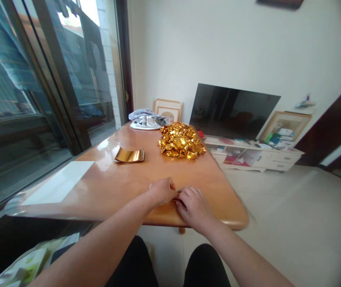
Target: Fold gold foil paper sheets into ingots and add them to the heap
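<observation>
Foil piece (178,192), small and gold, sits between the hands near the near edge of the surface (206,179), mostly hidden by the fingers, so its shape can't be told. Left hand (161,191) and right hand (193,208) are close together, touching or nearly so, fingers curled inward, both pinching the piece at the fingertips. Both forearms come in bare from the bottom of the view.

Clock directions from the hands, 12 = straight ahead across the surface. At about 12, near the far end, a heap of crumpled gold foil (181,140), loose, irregular pieces. At about 11, a flat stack of gold foil sheets (129,155), well apart from the heap, top sheet curling slightly. Farther out at about 11, a grey cloth (146,119) at the far end of the surface, just beside the heap. At about 9, a white sheet (58,182) lying flat on the surface by the glass door (23,79).

Past the far end, at about 1, a TV (233,111) stands on a white cabinet (248,159) with small items on top. A framed picture (168,109) stands behind the cloth. Another framed picture (285,125) leans at the cabinet's right end. Black-clad knees (134,259) show below the surface.
</observation>
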`<action>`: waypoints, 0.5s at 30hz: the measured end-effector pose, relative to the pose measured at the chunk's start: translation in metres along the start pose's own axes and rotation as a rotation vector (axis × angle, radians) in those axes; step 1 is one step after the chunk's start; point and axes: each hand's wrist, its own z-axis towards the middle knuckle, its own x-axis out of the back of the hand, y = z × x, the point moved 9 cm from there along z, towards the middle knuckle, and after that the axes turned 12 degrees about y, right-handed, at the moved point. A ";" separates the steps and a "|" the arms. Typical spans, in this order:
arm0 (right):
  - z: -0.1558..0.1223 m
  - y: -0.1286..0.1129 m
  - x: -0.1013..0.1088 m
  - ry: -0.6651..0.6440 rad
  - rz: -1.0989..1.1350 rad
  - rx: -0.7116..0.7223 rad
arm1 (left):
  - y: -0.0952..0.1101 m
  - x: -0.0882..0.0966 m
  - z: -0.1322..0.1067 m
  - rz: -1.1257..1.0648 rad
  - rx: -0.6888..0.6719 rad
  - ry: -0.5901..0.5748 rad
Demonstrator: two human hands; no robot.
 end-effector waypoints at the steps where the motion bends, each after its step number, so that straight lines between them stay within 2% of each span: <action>1: 0.000 0.000 0.000 -0.006 -0.004 0.000 | 0.001 -0.001 0.000 0.009 -0.019 0.004; 7: 0.002 0.001 0.001 -0.018 -0.044 0.001 | 0.000 -0.004 -0.001 0.021 -0.129 0.048; 11: 0.002 -0.001 0.003 -0.013 -0.015 0.000 | -0.004 0.012 -0.005 0.024 -0.178 0.130; 15: 0.002 -0.001 0.004 -0.009 0.014 -0.016 | 0.000 0.028 -0.019 0.020 -0.277 0.187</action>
